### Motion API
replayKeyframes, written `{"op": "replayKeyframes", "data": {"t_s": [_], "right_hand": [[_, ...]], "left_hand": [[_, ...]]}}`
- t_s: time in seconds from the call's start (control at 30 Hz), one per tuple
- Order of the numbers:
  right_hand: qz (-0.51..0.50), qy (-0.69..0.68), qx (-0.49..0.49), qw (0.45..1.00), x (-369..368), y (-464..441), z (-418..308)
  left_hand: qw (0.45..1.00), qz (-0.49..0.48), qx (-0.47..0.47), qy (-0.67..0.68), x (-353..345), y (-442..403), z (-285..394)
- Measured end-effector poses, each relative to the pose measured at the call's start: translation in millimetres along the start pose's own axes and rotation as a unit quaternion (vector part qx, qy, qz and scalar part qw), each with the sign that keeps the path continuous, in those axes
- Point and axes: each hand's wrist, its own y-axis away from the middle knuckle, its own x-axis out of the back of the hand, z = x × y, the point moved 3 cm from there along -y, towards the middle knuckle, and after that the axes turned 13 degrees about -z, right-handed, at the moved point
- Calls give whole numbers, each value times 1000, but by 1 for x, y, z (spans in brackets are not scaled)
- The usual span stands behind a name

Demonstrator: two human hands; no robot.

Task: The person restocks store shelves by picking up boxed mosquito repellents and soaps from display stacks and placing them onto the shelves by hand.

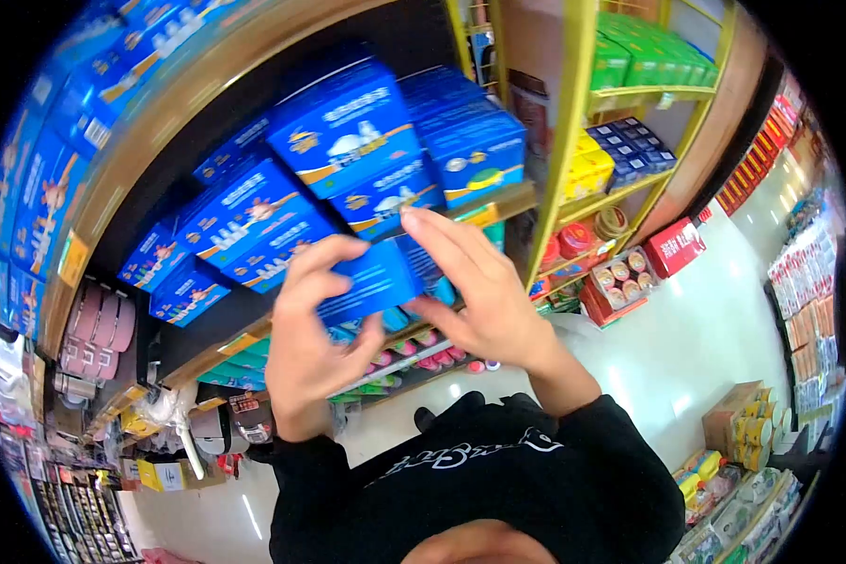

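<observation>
A small blue box (371,282) with lines of pale print is held between my two hands, in front of the shelf edge. My left hand (315,324) has its fingers curled round the box's left end. At the right end, my right hand (475,287) grips it between the fingers above and the thumb below. Just behind the hands, larger blue cartons (348,127) are stacked on the dark shelf, with more blue cartons (240,221) to the left and another stack (475,155) to the right.
A yellow rack (569,122) on the right holds green, yellow and dark blue boxes. Below it, a red carton of jars (620,282) sits on the floor. Pink and green packages fill the lower shelf. Goods stand along the far right aisle.
</observation>
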Motion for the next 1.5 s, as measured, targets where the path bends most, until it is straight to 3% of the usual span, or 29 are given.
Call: {"op": "replayKeyframes", "data": {"t_s": [0.1,0.13,0.2,0.3,0.43,0.6,0.73,0.9,1.17,1.3,1.4,1.5], "right_hand": [[20,37,-39,998,49,27,27],[40,34,-60,997,64,36,36],[111,37,-72,991,84,42,54],[161,-34,-101,981,107,28,83],[157,-18,-85,984,128,-9,107],[81,-78,-123,986,124,-49,142],[50,-232,-117,964,118,-69,175],[23,-212,-161,964,114,-79,175],[32,-289,-172,941,104,-72,176],[79,-168,-120,975,104,-54,175],[53,-64,-100,992,118,-26,170],[39,-79,-109,990,144,20,145]], "left_hand": [[984,-132,18,-122,-36,-66,36],[980,-117,-34,-154,-52,-80,40],[965,-24,-43,-256,-63,-101,55],[969,134,79,-192,-76,-97,36],[969,93,188,-132,-107,-91,-7],[972,67,186,-129,-132,-98,-43],[971,99,183,-120,-144,-90,-63],[971,137,163,-109,-157,-83,-73],[975,160,154,-28,-178,-82,-79],[967,161,175,-85,-185,-84,-73],[946,198,195,-165,-194,-89,-56],[943,275,118,-143,-227,-95,-33]]}}
